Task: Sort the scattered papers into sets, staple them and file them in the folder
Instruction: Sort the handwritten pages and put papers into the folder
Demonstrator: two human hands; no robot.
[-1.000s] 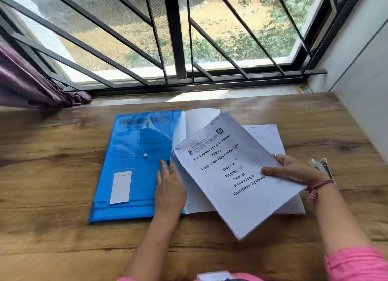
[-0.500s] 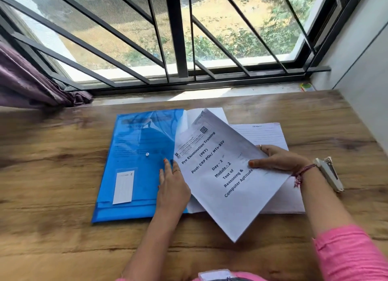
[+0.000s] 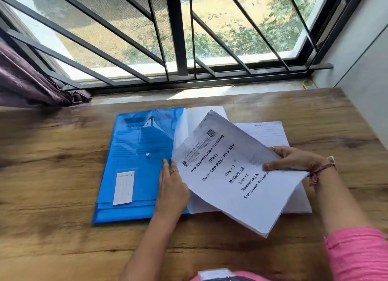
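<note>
Left hand [image 3: 172,188]: flat, fingers straight, pressing the folder [image 3: 136,165] on the surface [image 3: 52,228].
Right hand [image 3: 294,159]: pinches the booklet [image 3: 231,175], raised right of the folder.
Tip: probably lead its left corner into the folder's opening.

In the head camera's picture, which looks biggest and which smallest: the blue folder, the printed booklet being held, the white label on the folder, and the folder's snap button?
1. Blue folder and printed booklet: they look alike; the booklet is raised nearer the camera, so I won't rank them.
2. White label.
3. Snap button.
</note>
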